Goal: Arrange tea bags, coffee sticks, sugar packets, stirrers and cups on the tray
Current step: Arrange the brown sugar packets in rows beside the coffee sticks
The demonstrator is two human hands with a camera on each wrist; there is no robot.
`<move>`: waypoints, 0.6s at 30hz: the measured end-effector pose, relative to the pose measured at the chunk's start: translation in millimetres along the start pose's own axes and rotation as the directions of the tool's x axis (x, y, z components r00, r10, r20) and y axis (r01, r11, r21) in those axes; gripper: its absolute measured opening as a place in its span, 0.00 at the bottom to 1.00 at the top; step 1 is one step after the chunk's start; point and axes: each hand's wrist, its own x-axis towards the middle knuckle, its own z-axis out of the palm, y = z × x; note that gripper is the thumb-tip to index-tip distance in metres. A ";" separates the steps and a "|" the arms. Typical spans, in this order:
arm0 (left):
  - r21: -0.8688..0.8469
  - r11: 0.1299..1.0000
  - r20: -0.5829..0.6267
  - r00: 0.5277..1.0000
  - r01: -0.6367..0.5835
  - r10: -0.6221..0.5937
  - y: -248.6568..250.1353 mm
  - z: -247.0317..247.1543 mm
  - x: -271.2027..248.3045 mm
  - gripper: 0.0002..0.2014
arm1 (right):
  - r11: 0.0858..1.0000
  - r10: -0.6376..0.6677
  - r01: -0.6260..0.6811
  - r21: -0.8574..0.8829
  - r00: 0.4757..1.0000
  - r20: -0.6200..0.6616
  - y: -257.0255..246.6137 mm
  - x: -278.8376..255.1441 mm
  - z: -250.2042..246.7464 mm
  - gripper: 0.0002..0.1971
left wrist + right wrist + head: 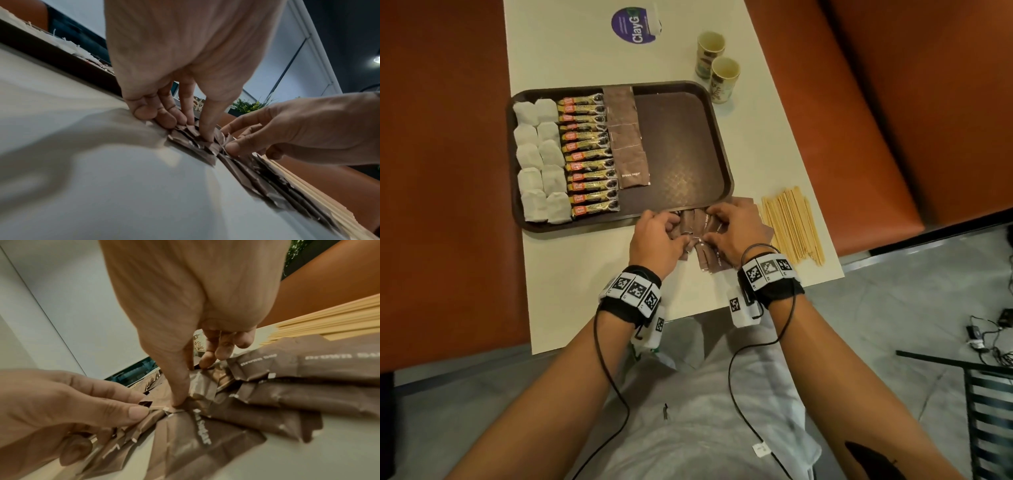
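Note:
A loose pile of brown sugar packets [707,263] [246,175] [205,434] lies on the white table just in front of the brown tray's near rim [729,164]. My left hand [676,228] [189,129] [139,405] pinches packet edges at the pile's left side. My right hand [717,228] [197,378] [236,138] grips packets at its right side, thumb pressed down on them. On the tray lie white tea bags [539,161] at the left, then coffee sticks [589,154], then a column of sugar packets [628,137]. The tray's right half is bare.
Wooden stirrers [792,226] [329,321] lie on the table right of my hands. Two paper cups [710,51] [724,78] stand behind the tray's right corner. A round purple sticker [630,27] sits at the far end. Orange seats flank the table.

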 end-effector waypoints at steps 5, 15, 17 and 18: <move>-0.070 0.997 -0.060 0.998 0.031 -0.035 1.2 1.1 4.0 0.10 | 0.997 -0.055 0.056 -0.046 0.998 0.009 0.6 2.9 2.9 0.21; -0.108 0.984 -0.059 0.987 0.142 -0.149 10.4 -2.6 -0.2 0.03 | 0.970 -0.059 0.049 0.238 0.998 0.034 0.4 2.9 0.8 0.16; -0.152 0.979 -0.043 0.989 0.136 -0.144 10.3 -5.9 -2.0 0.03 | 0.941 -0.033 0.022 0.337 0.999 0.027 1.5 0.3 -5.4 0.14; -0.194 0.972 -0.036 0.990 0.129 -0.139 9.7 -8.3 -2.4 0.03 | 0.919 -0.021 0.012 0.395 1.000 0.019 0.8 -1.2 -8.4 0.15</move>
